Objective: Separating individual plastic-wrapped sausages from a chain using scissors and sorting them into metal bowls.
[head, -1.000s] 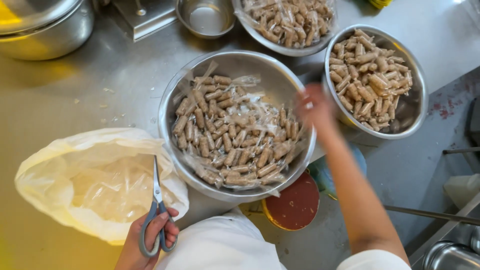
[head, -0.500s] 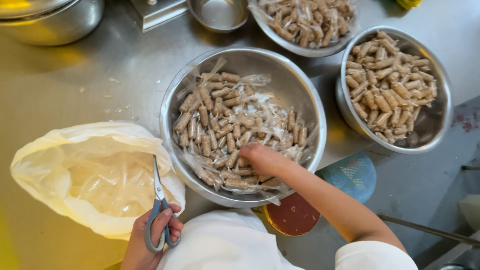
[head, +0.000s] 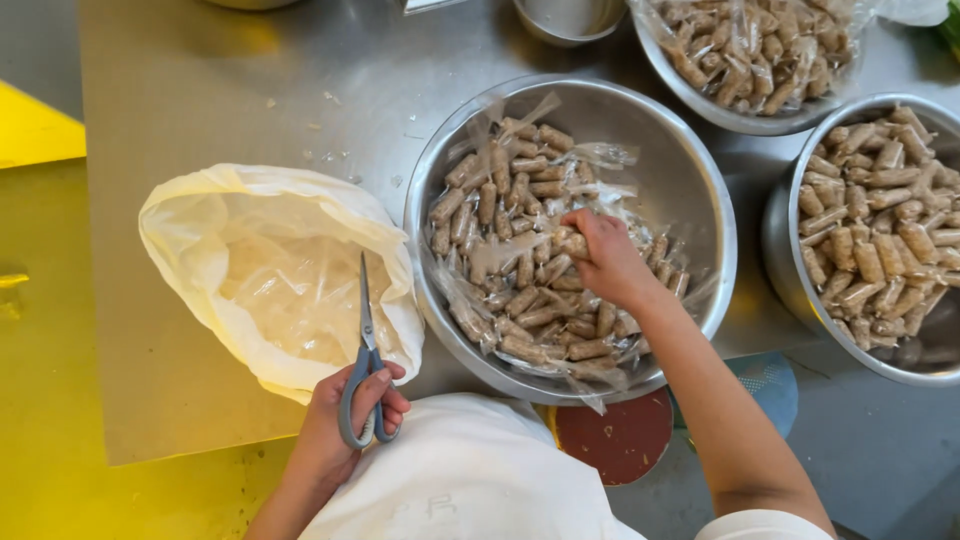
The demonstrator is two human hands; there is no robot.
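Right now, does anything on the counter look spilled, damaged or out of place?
Only small things: pale scraps lie scattered on the steel counter above the white bag, and loose clear wrap trails among the sausages in the middle bowl. Nothing is tipped or damaged.

I see brushed steel bowl (head: 690,160), dull sheen. Sausages (head: 520,250) in glossy clear plastic wrap. Scissors (head: 366,370): shiny metal blades, grey plastic handles. Bag (head: 270,270): thin, milky, crinkled plastic.
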